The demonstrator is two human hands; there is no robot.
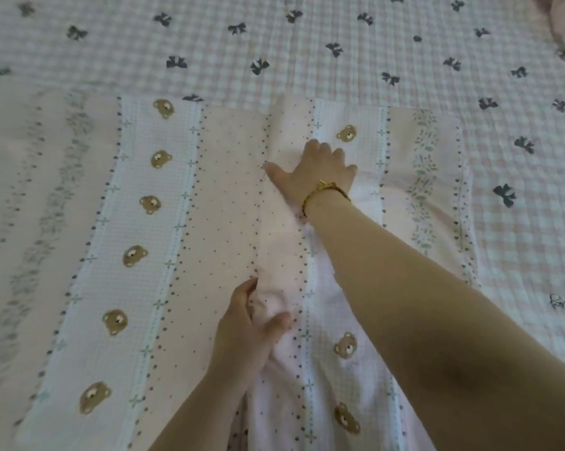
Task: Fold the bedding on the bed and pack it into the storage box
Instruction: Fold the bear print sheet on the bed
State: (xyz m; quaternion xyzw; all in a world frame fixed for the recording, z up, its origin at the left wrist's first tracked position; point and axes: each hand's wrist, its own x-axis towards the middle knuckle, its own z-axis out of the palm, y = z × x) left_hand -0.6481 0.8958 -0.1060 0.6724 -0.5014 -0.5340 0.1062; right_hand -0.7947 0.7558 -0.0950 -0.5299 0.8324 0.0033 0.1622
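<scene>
Bed fills the view: a pink-and-white gingham quilted bed cover (112,43), stitched in narrow channels and scattered w/ small dark grey bow prints (176,62). Dark script lettering (564,301) is printed on it near the rt edge, too small to read. In the top rt corner sits a blurred pale pink soft thing (564,24). Light is soft & even.

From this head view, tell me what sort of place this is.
Most likely a bedroom, atop a bed: a pink striped sheet with brown bear faces lies spread over a pink gingham quilted cover with dark bows.
</scene>
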